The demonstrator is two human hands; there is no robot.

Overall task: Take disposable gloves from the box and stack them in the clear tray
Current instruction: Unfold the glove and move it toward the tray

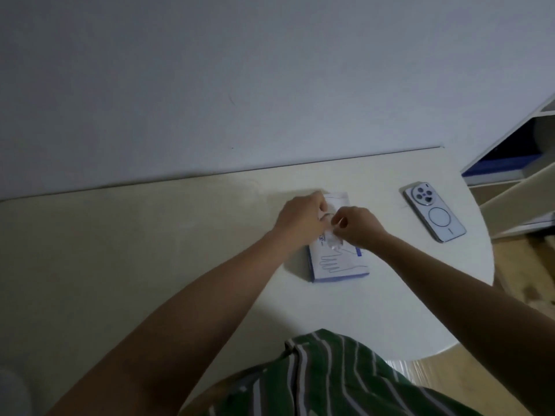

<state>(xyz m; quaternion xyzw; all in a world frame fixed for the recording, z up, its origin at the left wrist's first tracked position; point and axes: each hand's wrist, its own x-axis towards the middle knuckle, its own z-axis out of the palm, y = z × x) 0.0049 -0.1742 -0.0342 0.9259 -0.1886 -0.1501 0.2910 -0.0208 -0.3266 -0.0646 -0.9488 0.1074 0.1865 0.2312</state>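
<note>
From my remote seat, the pale table [180, 250] fills the head view, its rounded end to the right. The glove box [339, 265] lies flat near the middle, within easy reach of both arms. A phone [434, 216] rests face down, well apart to the right. The left hand [300, 219] curls over the box's far end, likely to steady it; whether it grips box or film I cannot tell. The right hand [357, 225] pinches a clear glove [332, 241] just above the box, apparently drawing it out. I cannot pick out the clear tray.
</note>
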